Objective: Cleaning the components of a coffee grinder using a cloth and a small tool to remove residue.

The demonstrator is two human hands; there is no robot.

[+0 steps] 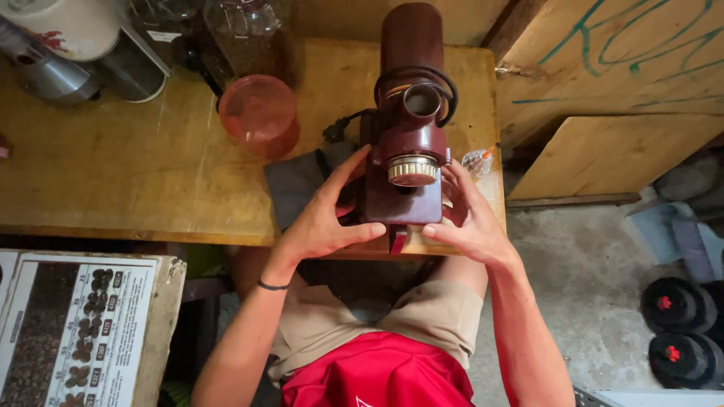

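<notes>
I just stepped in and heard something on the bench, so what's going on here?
A seated person has both hands on a dark red grinder standing at the front edge of a wooden table. The left hand grips its left side, the right hand its right side, thumbs near the base. A translucent red cup sits behind to the left, and a dark cloth lies beside the machine.

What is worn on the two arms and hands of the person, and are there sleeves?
Both arms are bare, with no sleeves reaching the forearms. The left hand has a thin dark band around its wrist. The right hand wears nothing: no glove, ring, watch or band is visible. Neither hand is gloved.
</notes>
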